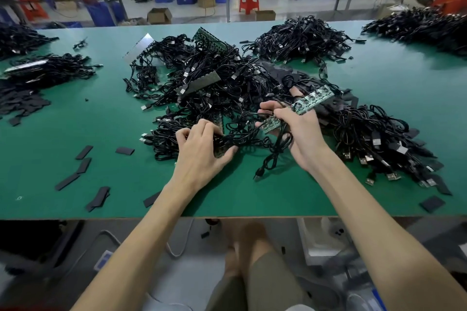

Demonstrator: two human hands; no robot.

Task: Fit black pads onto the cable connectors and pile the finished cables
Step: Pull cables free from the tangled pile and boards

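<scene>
— So, what has the right hand (300, 134) got?

— Its fingers are curled tight round a green board strip (307, 101), held up off the table (278, 197). A black cable (274, 156) hangs out of the same grip, looped, with its plug (257, 175) down near the tabletop. A second bit of green board (271, 124) shows just under the fingertips.

— And the left hand (202, 151)?

— Closed as well. It grips a bunch of cords at the near edge of the big tangle of cables (214, 83), thumb on one side and fingers over the top. Whether it has a connector in there I cannot tell; the cords hide it.

— Where are the black pads (84, 152)?

— Loose ones lie flat on the table to the left of the left hand, well apart from each other, and one more (432, 204) sits near the front edge on the right. A dark heap of pads (22, 103) lies at the far left.

— What is in the way?

— Cables, mostly. The tangle spreads right in front of both hands, with more green boards poking out of it. Just beside the right forearm is another heap (379, 141), its metal plugs fanned toward the table edge. Further heaps (298, 38) lie toward the back of the table, and a red stool (249, 0) stands on the floor beyond.
</scene>
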